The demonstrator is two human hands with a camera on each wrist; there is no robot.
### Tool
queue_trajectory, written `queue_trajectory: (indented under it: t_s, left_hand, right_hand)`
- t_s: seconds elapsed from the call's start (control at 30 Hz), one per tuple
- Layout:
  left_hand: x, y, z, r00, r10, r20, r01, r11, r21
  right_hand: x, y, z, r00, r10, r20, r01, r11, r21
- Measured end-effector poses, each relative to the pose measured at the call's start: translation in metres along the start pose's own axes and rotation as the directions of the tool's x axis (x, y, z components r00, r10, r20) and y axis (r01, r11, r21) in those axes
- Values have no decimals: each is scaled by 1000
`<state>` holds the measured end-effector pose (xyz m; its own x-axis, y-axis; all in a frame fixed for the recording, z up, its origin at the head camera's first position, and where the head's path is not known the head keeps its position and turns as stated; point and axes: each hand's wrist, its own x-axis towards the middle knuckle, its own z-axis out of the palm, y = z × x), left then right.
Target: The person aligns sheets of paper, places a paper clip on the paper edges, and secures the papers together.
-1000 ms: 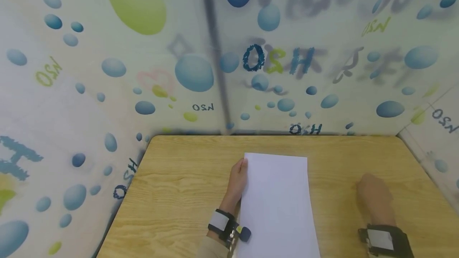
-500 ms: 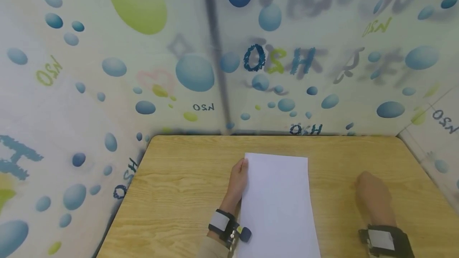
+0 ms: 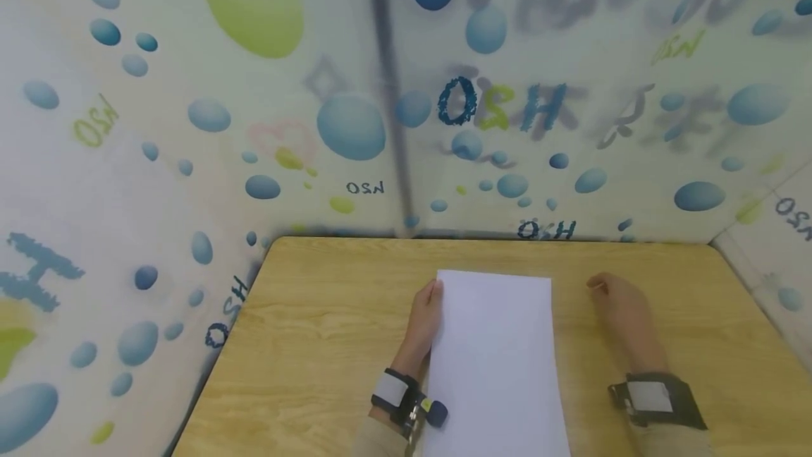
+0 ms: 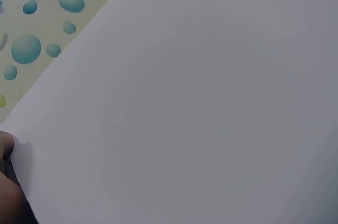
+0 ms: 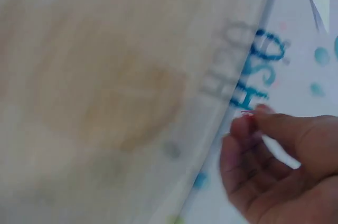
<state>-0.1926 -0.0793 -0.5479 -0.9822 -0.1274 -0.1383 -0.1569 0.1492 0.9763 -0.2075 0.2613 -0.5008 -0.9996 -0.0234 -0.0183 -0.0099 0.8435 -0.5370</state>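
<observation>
A white sheet of paper point(image 3: 495, 365) stretches from mid-table to the bottom of the head view. My left hand point(image 3: 423, 321) grips its left edge near the far corner, the thumb along the margin. In the left wrist view the paper point(image 4: 179, 97) fills most of the picture, with the left thumb point(image 4: 6, 145) at its edge. To the right of the paper, apart from it, is my right hand point(image 3: 624, 312), fingers curled. The right wrist view shows that hand's point(image 5: 280, 166) thumb and index tips pinched together on a small thin reddish thing, whose kind I cannot tell.
The wooden table point(image 3: 317, 344) has its far edge against a wall point(image 3: 355, 182) printed with blue and green bubbles and lettering. Each wrist wears a black strap; the left strap point(image 3: 396, 397) carries a small dark camera close to the paper's edge.
My right hand has moved left and toward the far edge, closer to the paper, and turned so its pinched fingertips show. My left hand keeps its grip on the paper. The view has shifted slightly.
</observation>
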Motion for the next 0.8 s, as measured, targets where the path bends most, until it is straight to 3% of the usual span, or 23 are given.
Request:
queue_trajectory:
  t_s: [0.13, 0.3, 0.5, 0.8]
  left_hand:
    - [2, 0, 1, 1000, -9, 5, 9, 1000, -23]
    - [3, -5, 1, 1000, 2, 21, -2, 1000, -24]
    - [0, -5, -7, 999, 6, -40, -6, 1000, -4]
    - [3, -2, 1, 1000, -9, 0, 9, 999, -32]
  right_hand:
    - [17, -27, 5, 993, -68, -93, 73, 996, 55]
    - [32, -67, 21, 969, -143, -201, 169, 978, 119]
    - [44, -119, 49, 957, -251, -145, 280, 929, 242]
    - [50, -144, 85, 968, -248, -48, 249, 906, 342]
